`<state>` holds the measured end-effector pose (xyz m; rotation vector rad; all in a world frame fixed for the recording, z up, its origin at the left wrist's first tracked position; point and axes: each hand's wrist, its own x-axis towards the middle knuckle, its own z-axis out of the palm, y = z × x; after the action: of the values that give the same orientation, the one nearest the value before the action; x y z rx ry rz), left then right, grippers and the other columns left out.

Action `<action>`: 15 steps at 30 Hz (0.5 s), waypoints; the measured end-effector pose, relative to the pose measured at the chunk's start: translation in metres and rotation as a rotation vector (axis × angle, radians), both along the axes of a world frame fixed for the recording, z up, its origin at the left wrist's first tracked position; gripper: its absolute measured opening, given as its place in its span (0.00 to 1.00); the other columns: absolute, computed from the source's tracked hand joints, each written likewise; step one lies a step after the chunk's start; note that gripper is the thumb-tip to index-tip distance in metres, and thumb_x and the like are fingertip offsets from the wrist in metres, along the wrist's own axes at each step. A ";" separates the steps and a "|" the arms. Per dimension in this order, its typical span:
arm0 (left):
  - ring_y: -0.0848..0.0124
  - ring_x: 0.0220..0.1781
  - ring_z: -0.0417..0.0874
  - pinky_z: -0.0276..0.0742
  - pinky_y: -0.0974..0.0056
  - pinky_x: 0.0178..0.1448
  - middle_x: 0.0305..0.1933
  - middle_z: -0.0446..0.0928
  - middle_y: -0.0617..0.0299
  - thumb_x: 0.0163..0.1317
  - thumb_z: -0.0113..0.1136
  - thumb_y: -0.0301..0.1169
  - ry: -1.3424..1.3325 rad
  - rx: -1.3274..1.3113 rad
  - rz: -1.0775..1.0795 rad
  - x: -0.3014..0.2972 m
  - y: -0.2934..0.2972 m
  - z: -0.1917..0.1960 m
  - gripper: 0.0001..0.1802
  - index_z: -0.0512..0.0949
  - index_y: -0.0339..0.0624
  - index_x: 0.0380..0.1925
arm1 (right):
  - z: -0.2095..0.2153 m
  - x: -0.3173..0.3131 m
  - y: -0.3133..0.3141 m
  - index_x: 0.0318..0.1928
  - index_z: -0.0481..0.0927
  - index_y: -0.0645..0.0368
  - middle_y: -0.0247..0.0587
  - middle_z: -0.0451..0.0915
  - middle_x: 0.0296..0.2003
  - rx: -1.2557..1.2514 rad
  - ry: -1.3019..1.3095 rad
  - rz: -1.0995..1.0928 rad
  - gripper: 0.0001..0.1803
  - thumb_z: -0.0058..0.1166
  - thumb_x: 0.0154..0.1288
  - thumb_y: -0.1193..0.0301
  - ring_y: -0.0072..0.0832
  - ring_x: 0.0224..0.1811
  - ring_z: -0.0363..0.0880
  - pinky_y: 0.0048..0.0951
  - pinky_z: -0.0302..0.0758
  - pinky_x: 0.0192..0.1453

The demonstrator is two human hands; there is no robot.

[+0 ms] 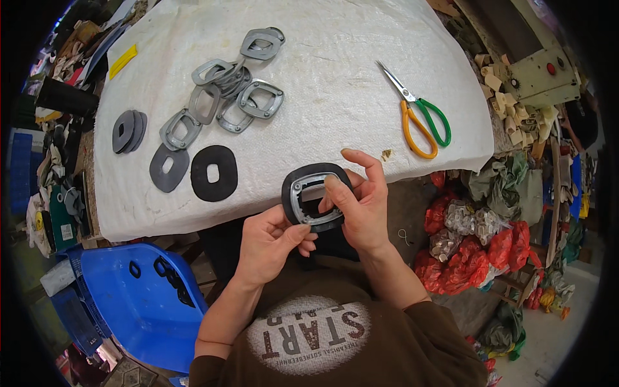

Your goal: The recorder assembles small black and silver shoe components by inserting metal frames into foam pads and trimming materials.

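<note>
Near the front edge of the table I hold a black rounded-square pad (290, 185) with a grey metal frame (298, 202) seated on its upper face. My left hand (271, 245) pinches the lower left edge, thumb on top and fingers curled beneath. My right hand (363, 209) grips the right side, its thumb pressed on the frame and its index finger raised off. Some right fingertips show through the opening. Just beyond, a loose black pad (201, 182) and a dark grey pad (160, 175) with slotted centres lie on the white cloth.
Several grey metal frames (260, 99) lie loosely heaped on the white-covered table (322, 84). A small pad stack (120, 133) sits left, and scissors (412, 109) lie right. A blue basin (135, 309) with black rings stands lower left; red plastic bags (461, 258) crowd the right.
</note>
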<state>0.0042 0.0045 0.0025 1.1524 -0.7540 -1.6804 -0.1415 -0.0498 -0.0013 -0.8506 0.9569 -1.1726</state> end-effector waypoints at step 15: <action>0.68 0.31 0.75 0.66 0.64 0.36 0.29 0.75 0.63 0.41 0.61 0.21 -1.351 -1.204 0.194 -0.014 -0.022 0.001 0.10 0.78 0.39 0.29 | 0.007 -0.001 0.000 0.53 0.61 0.64 0.41 0.75 0.26 -0.070 0.150 0.012 0.17 0.38 0.69 0.66 0.21 0.29 0.73 0.23 0.72 0.34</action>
<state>-0.0095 -0.0178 0.0034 1.1889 -1.9640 0.1369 -0.1427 -0.0498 0.0059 -1.0103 1.0357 -1.1496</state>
